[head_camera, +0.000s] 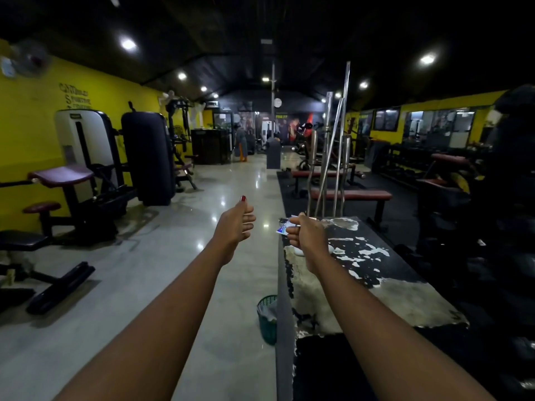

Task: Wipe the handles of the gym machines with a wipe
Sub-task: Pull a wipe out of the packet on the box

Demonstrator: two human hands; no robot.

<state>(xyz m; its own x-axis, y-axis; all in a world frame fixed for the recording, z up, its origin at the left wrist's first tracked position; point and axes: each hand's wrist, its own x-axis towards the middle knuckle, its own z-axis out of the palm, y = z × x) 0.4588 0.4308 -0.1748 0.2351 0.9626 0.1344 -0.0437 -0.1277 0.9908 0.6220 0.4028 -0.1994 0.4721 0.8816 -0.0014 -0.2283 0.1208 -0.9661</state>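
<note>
Both my arms reach forward in the gym aisle. My right hand pinches a small white and blue wipe packet over the near left corner of a worn black table. My left hand floats in the air to the left of it, thumb up and fingers loosely curled, holding nothing. Gym machines with dark handles stand along the yellow wall on the left, well beyond my reach.
A green mesh bin with paper in it sits on the floor by the table's left edge. Chrome bars lean upright behind the table. Red benches stand on black mats at right. A glossy tiled aisle runs ahead.
</note>
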